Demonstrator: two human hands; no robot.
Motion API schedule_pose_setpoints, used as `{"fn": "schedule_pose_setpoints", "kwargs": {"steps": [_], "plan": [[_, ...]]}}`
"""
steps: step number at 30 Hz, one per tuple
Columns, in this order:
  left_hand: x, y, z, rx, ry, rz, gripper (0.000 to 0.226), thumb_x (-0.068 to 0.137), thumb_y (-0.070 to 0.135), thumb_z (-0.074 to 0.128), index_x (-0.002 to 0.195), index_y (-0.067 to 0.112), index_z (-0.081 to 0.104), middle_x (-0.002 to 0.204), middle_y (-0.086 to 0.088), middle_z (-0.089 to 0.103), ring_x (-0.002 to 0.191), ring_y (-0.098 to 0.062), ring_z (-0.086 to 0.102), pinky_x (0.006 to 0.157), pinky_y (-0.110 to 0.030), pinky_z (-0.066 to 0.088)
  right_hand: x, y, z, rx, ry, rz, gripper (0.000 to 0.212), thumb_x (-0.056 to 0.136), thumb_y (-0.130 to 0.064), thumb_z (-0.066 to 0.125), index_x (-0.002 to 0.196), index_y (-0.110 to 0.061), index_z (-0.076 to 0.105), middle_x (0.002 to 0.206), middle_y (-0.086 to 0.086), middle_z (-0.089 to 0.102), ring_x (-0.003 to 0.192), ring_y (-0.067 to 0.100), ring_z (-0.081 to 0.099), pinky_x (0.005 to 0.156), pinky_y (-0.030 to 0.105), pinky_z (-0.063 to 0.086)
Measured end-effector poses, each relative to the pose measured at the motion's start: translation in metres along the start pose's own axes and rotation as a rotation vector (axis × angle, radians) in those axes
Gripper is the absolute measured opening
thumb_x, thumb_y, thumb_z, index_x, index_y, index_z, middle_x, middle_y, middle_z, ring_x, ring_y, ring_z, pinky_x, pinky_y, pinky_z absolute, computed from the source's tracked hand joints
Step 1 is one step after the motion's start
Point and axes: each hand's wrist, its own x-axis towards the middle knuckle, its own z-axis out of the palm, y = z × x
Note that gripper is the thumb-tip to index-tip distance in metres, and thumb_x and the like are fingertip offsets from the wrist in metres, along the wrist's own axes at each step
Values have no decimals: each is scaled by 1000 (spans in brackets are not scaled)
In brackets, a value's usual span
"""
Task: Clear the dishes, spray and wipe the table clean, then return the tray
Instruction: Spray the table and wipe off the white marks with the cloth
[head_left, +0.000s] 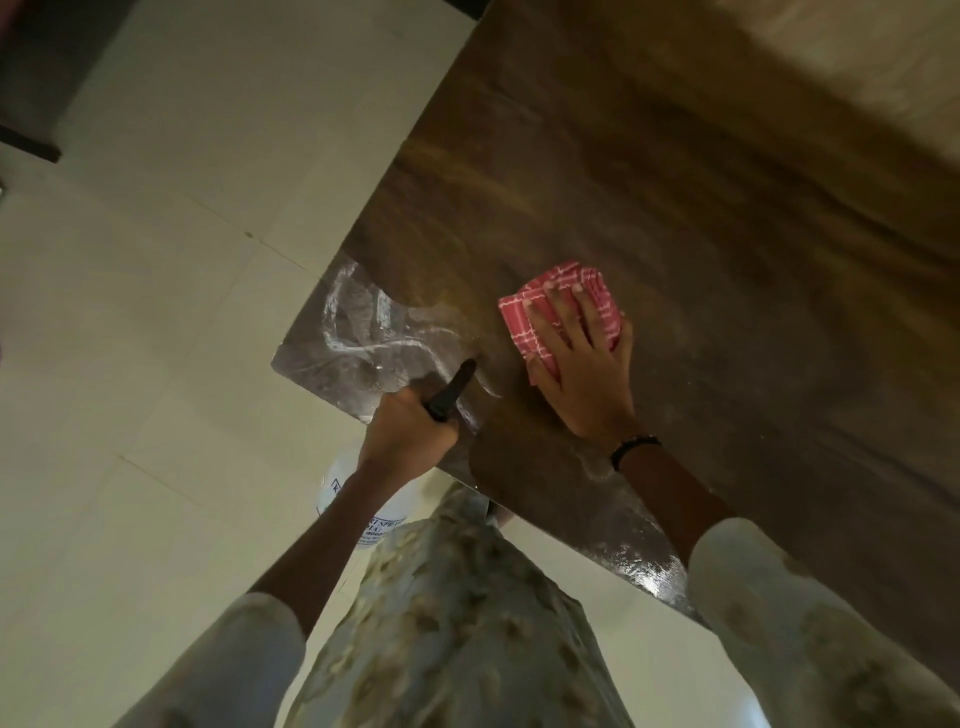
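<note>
My right hand presses flat, fingers spread, on the folded red-checked cloth near the wet corner of the wooden table, while my left hand grips the spray bottle (black nozzle pointing over the tabletop).
</note>
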Motion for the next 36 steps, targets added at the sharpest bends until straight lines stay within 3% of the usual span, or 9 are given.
{"fn": "schedule_pose_setpoints", "kwargs": {"steps": [4, 8, 13, 16, 20, 25, 30, 33, 36], "plan": [[-7, -4, 2, -40, -9, 12, 4, 70, 18, 55, 68, 19, 53, 55, -3, 50, 49, -24, 47, 52, -30, 40, -6, -3, 3, 24, 11, -1, 57, 94, -52, 30, 146, -28, 32, 156, 2, 28, 146, 27, 14, 108, 69, 11], [-7, -3, -2, -44, 73, -19, 2, 79, 17, 59, 77, 16, 60, 55, -3, 54, 52, -25, 54, 49, -27, 38, 17, -19, 1, 63, 61, -3, 58, 92, -49, 31, 145, -26, 37, 154, 4, 32, 145, 30, 19, 105, 70, 9], [-6, 1, -8, -28, 185, -49, 16, 79, 14, 64, 68, 22, 56, 54, 3, 53, 52, -18, 55, 48, -24, 39, 37, -70, 10, 79, 126, -88, 56, 93, -44, 27, 142, -22, 42, 151, 4, 38, 143, 31, 25, 111, 48, -9], [-7, -1, -13, -84, 201, -35, 19, 78, 8, 63, 63, 18, 55, 52, -3, 52, 46, -20, 48, 51, -26, 38, 10, -92, 22, 83, 92, -202, 47, 95, -43, 36, 138, -27, 47, 150, 1, 39, 143, 27, 26, 110, 64, 6], [-11, -4, -16, -108, 196, -26, 11, 78, 9, 65, 70, 14, 60, 52, -8, 54, 44, -21, 49, 50, -30, 41, -37, -62, 29, 83, 67, -397, 48, 92, -45, 47, 138, -31, 44, 149, -3, 41, 142, 22, 29, 110, 61, 22], [-18, -17, -17, -142, 196, -27, 16, 81, 12, 64, 67, 5, 60, 53, -14, 52, 45, -26, 46, 54, -34, 42, -19, -21, 16, -7, 77, -230, 56, 91, -51, 36, 143, -30, 38, 151, -1, 37, 142, 23, 28, 108, 65, 22], [-28, -28, -18, -138, 207, -25, 24, 80, 9, 63, 60, 20, 56, 51, -9, 53, 44, -23, 48, 52, -30, 42, 27, -75, 16, 26, 118, -88, 55, 93, -45, 34, 144, -25, 40, 152, 4, 37, 143, 30, 27, 111, 63, -6], [-31, -36, -17, -100, 185, -26, 20, 79, 7, 63, 61, 14, 56, 50, -6, 50, 45, -23, 45, 50, -28, 39, 15, -112, 23, 52, 39, -164, 54, 93, -44, 25, 144, -29, 38, 154, 0, 33, 145, 26, 21, 109, 67, 0], [-31, -44, -19, -89, 158, -12, 16, 77, 12, 63, 63, 8, 56, 52, -12, 51, 49, -27, 44, 52, -34, 39, -20, -112, 28, 27, 3, -317, 47, 98, -51, 28, 133, -32, 53, 149, -4, 41, 143, 21, 28, 112, 64, 10]]}}
